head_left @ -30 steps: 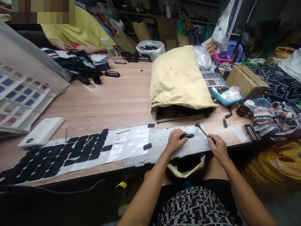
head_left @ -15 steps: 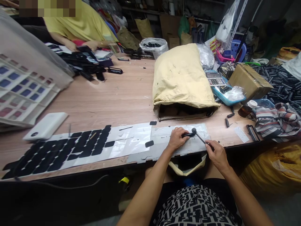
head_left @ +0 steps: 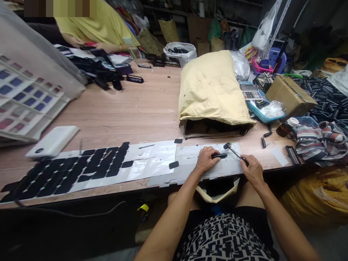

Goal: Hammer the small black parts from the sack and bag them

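Note:
My left hand (head_left: 206,158) is closed on a slim black piece (head_left: 221,156), pressing it down on a grey-white sheet (head_left: 190,167) at the table's front edge. What kind of piece it is, I cannot make out. In my right hand (head_left: 252,169) is a small hammer (head_left: 234,151) with a metal shaft, a dark head and a black grip. The hammer's head appears just beyond the black piece and apart from it. Behind both hands, a large cream sack (head_left: 210,87) lies with its dark mouth facing me.
Flat black pads (head_left: 61,174) lie in rows on white paper at the left. A white box (head_left: 53,142) is behind them. To the right are a calculator (head_left: 250,91), a carton (head_left: 289,95), a bottle (head_left: 286,127) and cloth (head_left: 322,143). Across the table sits a person in yellow (head_left: 95,27).
The hammer's head has come off the black piece and moved up and away from it. My left hand keeps its hold in nearly the same place.

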A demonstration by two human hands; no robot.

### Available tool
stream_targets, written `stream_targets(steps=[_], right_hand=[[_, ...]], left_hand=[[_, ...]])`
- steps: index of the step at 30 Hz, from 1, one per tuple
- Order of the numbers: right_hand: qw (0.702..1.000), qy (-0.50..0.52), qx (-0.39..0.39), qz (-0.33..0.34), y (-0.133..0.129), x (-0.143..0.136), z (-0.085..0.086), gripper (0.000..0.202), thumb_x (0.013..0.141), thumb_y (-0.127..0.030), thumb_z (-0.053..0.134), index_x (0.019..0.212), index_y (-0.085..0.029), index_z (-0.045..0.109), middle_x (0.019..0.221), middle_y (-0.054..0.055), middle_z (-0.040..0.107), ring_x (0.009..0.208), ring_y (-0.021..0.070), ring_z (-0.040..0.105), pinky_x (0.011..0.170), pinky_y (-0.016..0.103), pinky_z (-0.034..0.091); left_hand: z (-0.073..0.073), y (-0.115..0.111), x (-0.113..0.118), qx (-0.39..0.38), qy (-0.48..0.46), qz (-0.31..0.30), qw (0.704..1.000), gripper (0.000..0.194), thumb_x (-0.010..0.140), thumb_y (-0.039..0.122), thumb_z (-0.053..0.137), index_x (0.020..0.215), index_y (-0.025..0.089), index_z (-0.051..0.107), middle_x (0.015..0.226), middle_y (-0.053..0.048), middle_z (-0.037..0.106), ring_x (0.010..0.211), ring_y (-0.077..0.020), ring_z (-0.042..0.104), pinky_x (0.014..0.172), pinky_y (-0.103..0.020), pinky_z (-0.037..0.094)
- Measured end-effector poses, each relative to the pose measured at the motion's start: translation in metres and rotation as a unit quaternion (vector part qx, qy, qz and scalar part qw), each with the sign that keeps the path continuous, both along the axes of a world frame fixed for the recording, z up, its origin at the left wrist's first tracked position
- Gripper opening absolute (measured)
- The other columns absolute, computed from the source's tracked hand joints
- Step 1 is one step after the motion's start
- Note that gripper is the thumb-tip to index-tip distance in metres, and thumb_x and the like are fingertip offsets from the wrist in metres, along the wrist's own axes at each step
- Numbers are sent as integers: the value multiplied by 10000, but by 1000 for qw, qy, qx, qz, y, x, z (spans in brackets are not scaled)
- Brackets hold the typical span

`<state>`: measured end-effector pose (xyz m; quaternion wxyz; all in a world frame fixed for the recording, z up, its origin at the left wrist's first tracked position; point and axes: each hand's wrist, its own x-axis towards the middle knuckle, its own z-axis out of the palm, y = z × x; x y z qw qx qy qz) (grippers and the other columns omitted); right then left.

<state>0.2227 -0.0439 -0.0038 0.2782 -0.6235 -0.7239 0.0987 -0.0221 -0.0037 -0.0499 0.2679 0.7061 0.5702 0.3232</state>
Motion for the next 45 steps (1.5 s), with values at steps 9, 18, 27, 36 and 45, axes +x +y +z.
stream_targets(steps=[9, 18, 27, 36, 45], right_hand=[[976, -188, 99, -50, 55, 14, -27, 275, 940, -273, 505, 1117, -192, 700, 945, 84, 640, 884, 226, 523, 790, 320, 372], [966, -234, 88, -59, 53, 9, -27, 233, 934, -282, 514, 1106, -203, 650, 964, 75, 596, 900, 229, 475, 755, 323, 302], [967, -235, 69, -67, 52, 7, -27, 207, 928, -285, 522, 1083, -208, 635, 979, 77, 579, 921, 236, 459, 748, 331, 289], [967, -238, 65, -67, 51, 7, -27, 219, 936, -280, 509, 1105, -197, 620, 984, 84, 571, 912, 235, 449, 739, 328, 286], [968, -235, 47, -68, 50, 5, -25, 172, 933, -277, 518, 1057, -198, 608, 984, 79, 564, 917, 231, 442, 743, 323, 287]], left_hand=[[0, 0, -1, -10, -1, -3, 1000, 145, 785, 265, 751, 930, 269, 758, 917, -18, 700, 988, -248, 548, 918, -403, 412], [5, -11, -2, 4, -4, -37, 999, 155, 807, 293, 743, 956, 255, 751, 943, -23, 700, 983, -244, 540, 949, -425, 395], [9, -105, 0, 54, 24, -140, 988, 163, 788, 219, 754, 939, 282, 753, 1248, -43, 623, 1208, -291, 491, 1029, -469, 373], [19, -95, 4, 98, 39, -94, 990, 237, 771, 343, 788, 985, 257, 733, 1145, -64, 686, 1132, -289, 562, 1000, -465, 430], [32, 79, -13, -10, 48, 256, 965, 329, 843, 386, 656, 1065, 156, 733, 1023, -129, 737, 1006, -309, 655, 886, -401, 499]])
